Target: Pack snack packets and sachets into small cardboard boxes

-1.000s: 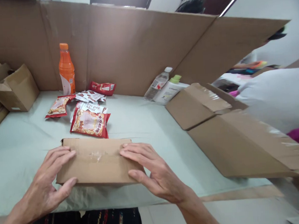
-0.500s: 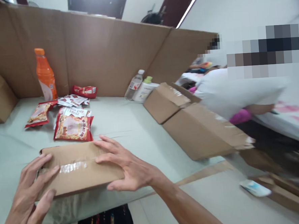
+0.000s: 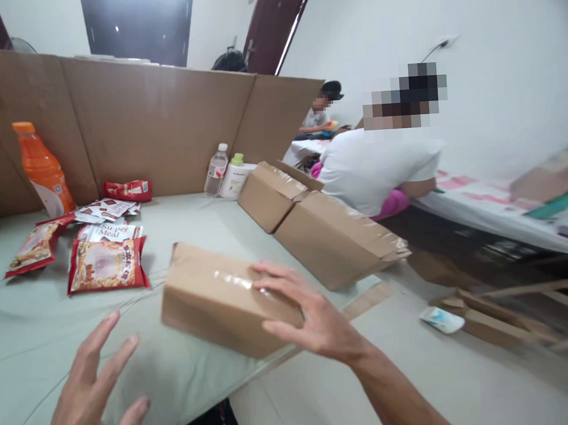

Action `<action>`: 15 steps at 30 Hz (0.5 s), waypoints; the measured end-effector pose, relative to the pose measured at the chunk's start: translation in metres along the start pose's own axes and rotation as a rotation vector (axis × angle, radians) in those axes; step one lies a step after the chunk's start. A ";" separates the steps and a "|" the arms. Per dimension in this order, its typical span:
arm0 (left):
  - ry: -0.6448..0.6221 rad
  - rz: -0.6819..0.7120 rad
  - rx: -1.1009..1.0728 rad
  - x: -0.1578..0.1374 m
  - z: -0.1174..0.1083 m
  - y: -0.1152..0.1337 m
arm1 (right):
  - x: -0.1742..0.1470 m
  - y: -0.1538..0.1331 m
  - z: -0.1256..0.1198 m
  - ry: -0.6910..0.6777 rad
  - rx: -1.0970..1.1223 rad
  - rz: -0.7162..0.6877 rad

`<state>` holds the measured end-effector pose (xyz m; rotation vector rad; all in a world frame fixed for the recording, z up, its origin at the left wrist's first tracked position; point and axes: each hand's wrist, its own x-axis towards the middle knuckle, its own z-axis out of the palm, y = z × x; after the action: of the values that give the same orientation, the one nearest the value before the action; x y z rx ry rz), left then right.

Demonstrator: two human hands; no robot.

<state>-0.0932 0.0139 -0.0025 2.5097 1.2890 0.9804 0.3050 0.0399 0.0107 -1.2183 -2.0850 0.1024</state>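
Note:
A closed cardboard box (image 3: 222, 299) with clear tape on its top lies at an angle near the table's front edge. My right hand (image 3: 304, 310) grips its right end, fingers over the top and thumb on the front side. Apart from the box, my left hand (image 3: 95, 391) hovers over the cloth at the lower left, fingers spread and holding nothing. Beyond it lie a red-edged snack packet (image 3: 107, 265), a second snack packet (image 3: 39, 245) and several white sachets (image 3: 105, 210). An orange drink bottle (image 3: 45, 169) stands behind them.
Two taped cardboard boxes (image 3: 328, 235) line the table's right side. A clear bottle (image 3: 215, 172) and a white bottle with a green cap (image 3: 236, 177) stand by the cardboard wall (image 3: 163, 124). A person in a white shirt (image 3: 377, 168) sits at the right. An open carton (image 3: 492, 318) is on the floor.
The cardboard box has moved right and turned, with my right hand on it. My left hand has let go of it and opened. The camera view has swung right.

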 end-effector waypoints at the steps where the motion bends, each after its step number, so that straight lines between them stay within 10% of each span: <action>1: -0.022 0.028 0.007 0.002 0.009 -0.001 | -0.004 0.017 -0.005 0.071 -0.057 0.061; 8: -0.073 0.177 0.154 -0.012 0.072 -0.031 | 0.066 0.127 0.007 0.250 -0.442 0.569; 15: 0.013 0.361 0.285 -0.010 0.081 -0.046 | 0.156 0.189 0.027 0.234 -0.540 0.761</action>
<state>-0.0785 0.0473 -0.0892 3.0367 1.0636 0.9335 0.3794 0.2750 -0.0012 -2.1836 -1.3840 -0.2631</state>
